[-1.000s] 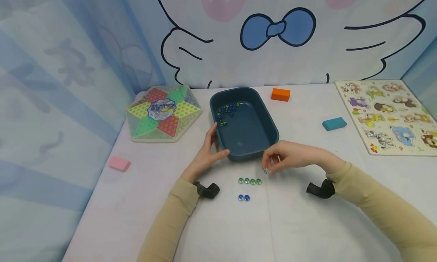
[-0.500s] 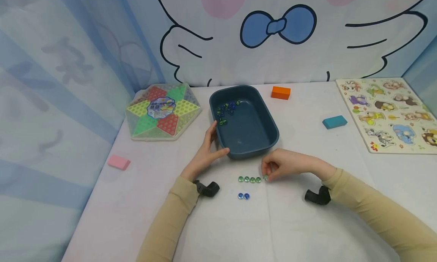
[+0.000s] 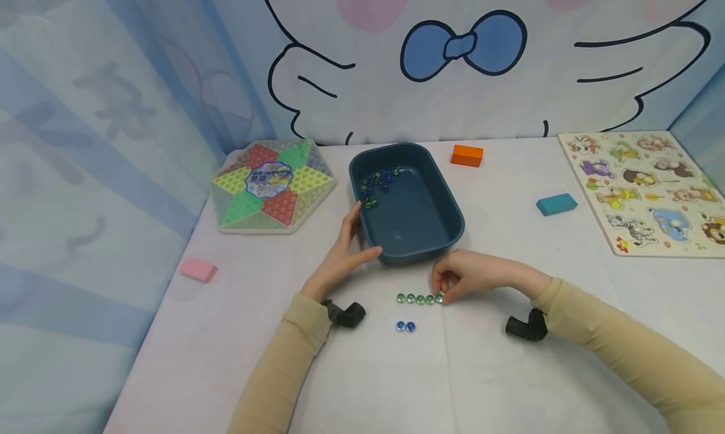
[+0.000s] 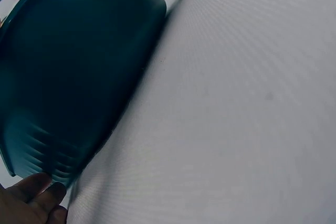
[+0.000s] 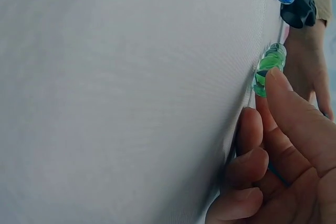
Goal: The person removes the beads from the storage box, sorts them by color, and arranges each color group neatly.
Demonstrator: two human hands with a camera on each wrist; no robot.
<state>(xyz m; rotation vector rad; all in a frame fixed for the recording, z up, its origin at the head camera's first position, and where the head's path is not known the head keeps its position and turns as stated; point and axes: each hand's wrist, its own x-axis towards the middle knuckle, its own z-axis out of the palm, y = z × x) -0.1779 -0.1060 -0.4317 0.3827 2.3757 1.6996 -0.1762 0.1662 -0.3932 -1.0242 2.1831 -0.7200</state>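
Observation:
My right hand [image 3: 476,273] pinches a green glass marble [image 3: 438,299] between thumb and index finger, at the right end of a row of green marbles [image 3: 420,300] on the white cloth. Closer to me lie two blue marbles [image 3: 410,327] side by side. The left hand [image 3: 337,261] rests with outstretched fingers against the left side of a dark teal plastic tub [image 3: 416,207], its thumb at the near corner. Several blue and green marbles [image 3: 379,179] sit in the tub's left part. In the right wrist view the thumb [image 5: 281,85] overlaps the green marbles.
A hexagonal Chinese checkers box [image 3: 272,189] stands left of the tub, with a pink block [image 3: 197,270] nearer. Beyond and to the right are an orange block [image 3: 467,156], a teal block [image 3: 557,204] and an animal puzzle board [image 3: 646,195]. A printed curtain [image 3: 368,94] hangs behind.
My right hand has come down and slightly left, bringing its green marble from above the cloth to the end of the green row. The left hand and the tub stay put.

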